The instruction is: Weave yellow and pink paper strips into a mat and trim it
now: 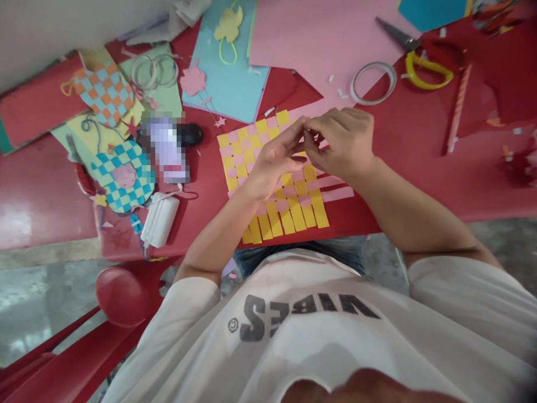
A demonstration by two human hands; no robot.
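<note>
A woven mat of yellow and pink paper strips [245, 151] lies on the red table [419, 162] in front of me. Loose yellow strip ends hang toward the near table edge, and pink strip ends [335, 187] stick out to the right. My left hand [274, 159] and my right hand [342, 143] meet above the mat's far right part, fingertips pinched together on a strip that is mostly hidden by the fingers. Both hands cover the middle of the mat.
A large pink sheet [319, 39] and a light blue sheet [229, 73] lie beyond the mat. Yellow-handled scissors [419, 59] and a tape ring [373, 83] sit at the far right. Woven blue-and-orange paper pieces [104, 92], a white charger [160, 219] and a blurred object lie left.
</note>
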